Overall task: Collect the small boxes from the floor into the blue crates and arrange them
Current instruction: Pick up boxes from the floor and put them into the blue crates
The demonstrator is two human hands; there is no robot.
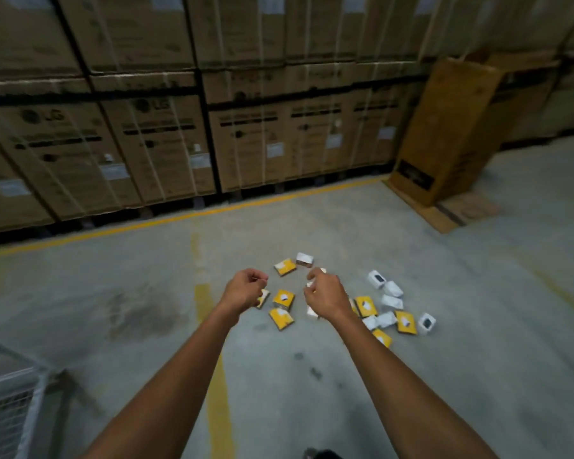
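Observation:
Several small boxes, yellow (283, 298) and white (376, 279), lie scattered on the grey concrete floor ahead of me. Both my arms stretch forward above them. My left hand (244, 288) hangs over the left edge of the pile with its fingers loosely curled and nothing in them. My right hand (323, 293) hovers over the middle of the pile, fingers also loosely curled, holding nothing; it hides a few boxes beneath it. No blue crate is in view.
Stacked large cardboard cartons (166, 144) form a wall behind a yellow floor line (179, 218). A tall brown carton (444, 134) stands at the right on flat cardboard. A wire mesh cage (10, 412) sits at the lower left.

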